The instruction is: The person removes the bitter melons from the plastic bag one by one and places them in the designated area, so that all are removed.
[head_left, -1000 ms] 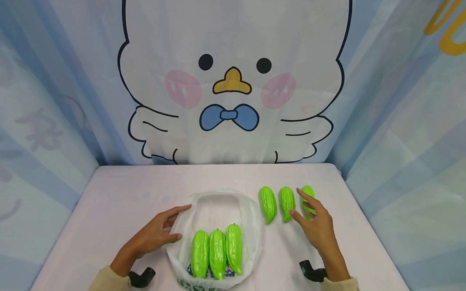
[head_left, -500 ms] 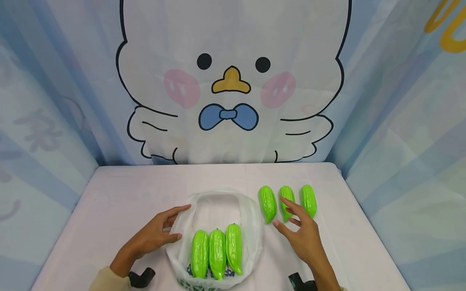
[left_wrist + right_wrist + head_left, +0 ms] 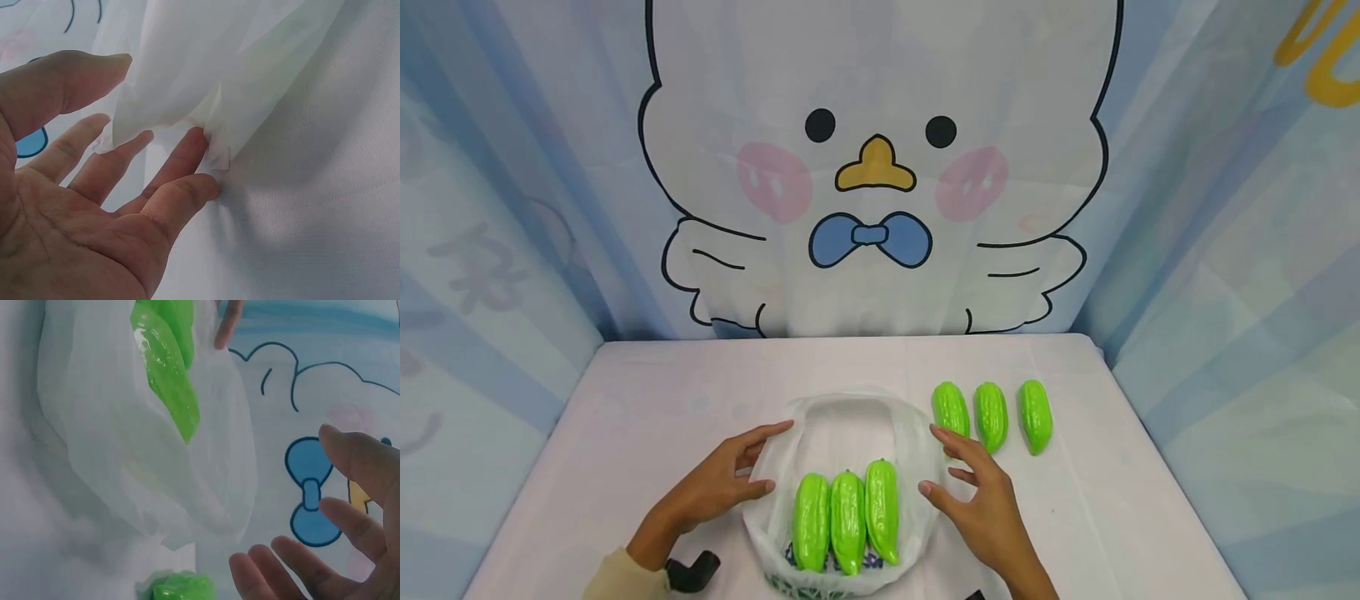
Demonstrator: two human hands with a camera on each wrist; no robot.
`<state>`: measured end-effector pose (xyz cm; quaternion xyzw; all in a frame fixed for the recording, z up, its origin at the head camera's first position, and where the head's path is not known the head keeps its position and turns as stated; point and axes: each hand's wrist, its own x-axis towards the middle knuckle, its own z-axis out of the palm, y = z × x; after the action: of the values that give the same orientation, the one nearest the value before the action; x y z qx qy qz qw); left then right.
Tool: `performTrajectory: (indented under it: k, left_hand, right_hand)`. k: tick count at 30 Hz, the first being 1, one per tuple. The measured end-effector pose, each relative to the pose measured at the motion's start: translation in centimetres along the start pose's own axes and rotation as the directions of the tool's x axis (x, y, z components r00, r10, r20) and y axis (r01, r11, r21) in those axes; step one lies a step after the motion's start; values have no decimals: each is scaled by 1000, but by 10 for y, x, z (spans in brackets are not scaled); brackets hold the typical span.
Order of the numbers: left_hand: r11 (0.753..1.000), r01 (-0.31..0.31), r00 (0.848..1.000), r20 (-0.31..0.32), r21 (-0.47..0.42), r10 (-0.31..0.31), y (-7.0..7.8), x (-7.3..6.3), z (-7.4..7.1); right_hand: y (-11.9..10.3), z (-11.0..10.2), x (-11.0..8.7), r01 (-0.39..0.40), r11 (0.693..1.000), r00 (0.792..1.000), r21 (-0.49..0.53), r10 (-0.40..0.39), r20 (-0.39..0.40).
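Note:
A white plastic bag (image 3: 912, 508) with its mouth spread wide lies in the middle of the table. Inside it three shiny green bitter melons (image 3: 847, 525) lie side by side. My left hand (image 3: 715, 483) is at the bag's left side with fingers spread; in the left wrist view some fingertips (image 3: 199, 140) touch the plastic. My right hand (image 3: 981, 504) hovers by the bag's right rim, thumb and fingers apart, holding nothing; whether it touches the plastic I cannot tell. Three more bitter melons (image 3: 991, 417) stand in a row beyond it, the nearest partly covered by my fingers.
A pale cloth covers the table (image 3: 662, 400). Behind it hangs a curtain (image 3: 880, 292) printed with a cartoon bird, and blue-white curtains (image 3: 1240, 350) close in both sides. A black wrist mount (image 3: 692, 573) sits by my left wrist.
My right hand has moved left and toward me, from the farthest bitter melon at the right to the bag's right rim. The left hand and the bag have stayed put.

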<state>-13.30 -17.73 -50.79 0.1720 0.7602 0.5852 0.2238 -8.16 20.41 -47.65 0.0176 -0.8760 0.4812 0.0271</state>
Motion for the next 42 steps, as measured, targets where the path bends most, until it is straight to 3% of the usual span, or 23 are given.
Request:
performTrajectory:
  k: [7,14,27,35,42]
  left_hand:
    - [1000,-5,1000,8,-4,5,1,-1,0]
    - [1000,3,1000,7,-10,-3,1,0,0]
    - [1000,28,1000,4,-7,-28,1,1,-1]
    - [1000,21,1000,3,-17,-21,1,0,-1]
    - [1000,15,1000,5,-18,-15,0,-1,-1]
  right_hand:
    - [-7,13,-6,12,998,999,66,-14,34]
    - [-10,26,-12,-3,991,990,134,-16,139]
    - [2,42,-12,18,996,948,86,-44,314]
    - [6,49,-12,55,998,950,41,-65,307]
    - [8,49,-12,32,997,947,76,-55,316]
